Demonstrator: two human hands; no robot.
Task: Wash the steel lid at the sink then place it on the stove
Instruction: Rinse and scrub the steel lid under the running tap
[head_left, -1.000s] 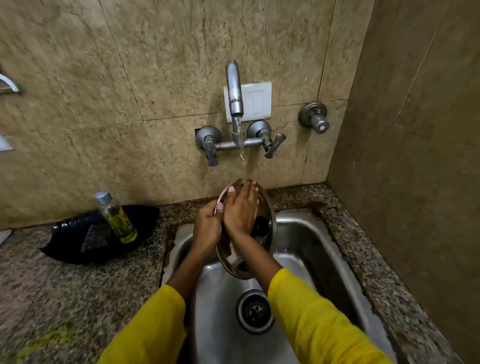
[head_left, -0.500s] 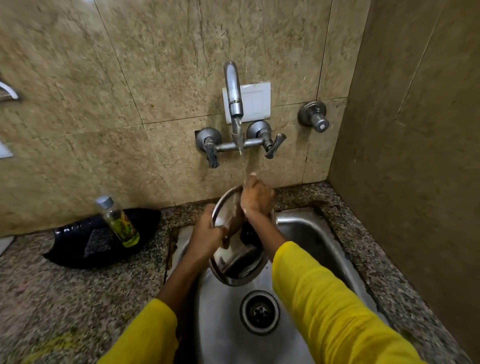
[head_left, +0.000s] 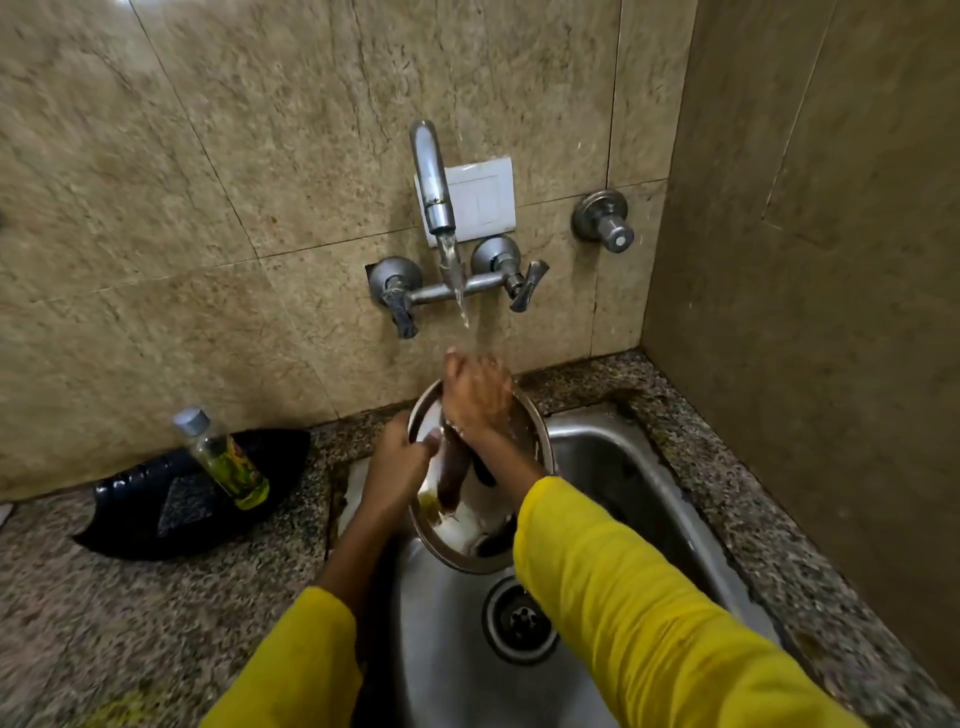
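The round steel lid (head_left: 457, 540) stands tilted on edge over the steel sink (head_left: 613, 467), its shiny inner face toward me. My left hand (head_left: 397, 465) grips its left rim. At the lid's top edge my right hand (head_left: 475, 395) has its fingers curled, directly under the water running from the wall tap (head_left: 434, 182). My right forearm hides part of the lid's face. The stove is out of view.
A small bottle of yellow-green liquid (head_left: 223, 460) leans on a black tray (head_left: 156, 506) on the granite counter (head_left: 104, 623) left of the sink. The drain (head_left: 519, 623) lies below the lid. Tiled walls close in behind and on the right.
My right hand has slid from the lid's face up to its top edge, into the water stream. The lid has tipped a little; my left hand keeps its hold on the rim.
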